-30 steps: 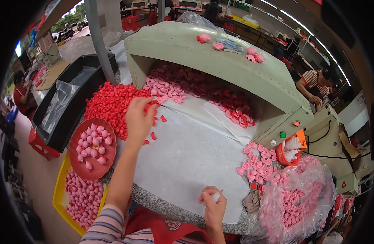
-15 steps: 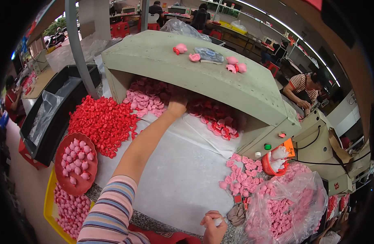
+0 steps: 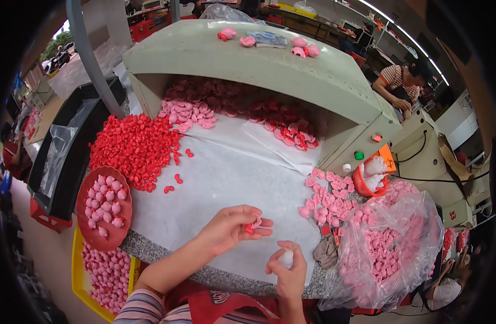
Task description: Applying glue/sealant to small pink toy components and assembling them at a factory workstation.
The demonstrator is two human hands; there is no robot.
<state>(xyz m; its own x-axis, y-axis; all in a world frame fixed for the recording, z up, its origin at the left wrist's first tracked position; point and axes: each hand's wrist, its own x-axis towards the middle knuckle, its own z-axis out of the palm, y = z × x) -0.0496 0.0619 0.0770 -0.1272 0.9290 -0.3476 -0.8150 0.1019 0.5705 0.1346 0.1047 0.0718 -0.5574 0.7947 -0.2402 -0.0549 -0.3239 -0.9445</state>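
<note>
Over the white sheet (image 3: 177, 178), my left hand (image 3: 221, 232) pinches a small pink and red moulded piece (image 3: 250, 229) between thumb and fingers. Just to its right and nearer to me, my right hand (image 3: 292, 275) is closed around a small white squeeze bottle (image 3: 287, 259) with a thin needle-like tip pointing up. The two hands are apart, and the bottle's tip does not touch the piece. A few loose red pieces (image 3: 169, 189) lie on the sheet beyond my left arm, beside a large heap of red bean-shaped pieces (image 3: 132, 146).
A green-grey metal hood (image 3: 237, 65) covers pink and red pieces. A red dish (image 3: 86, 227) and yellow crate (image 3: 78, 270) with round pink pieces stand left. Pink shells (image 3: 329, 197), a red basket (image 3: 369, 186), a crumpled cloth (image 3: 326, 252) and a plastic bag (image 3: 348, 275) lie right.
My left hand has come out from under the hood, back toward me, and now holds the pink and red piece. My right hand, still holding the bottle, is raised slightly.
</note>
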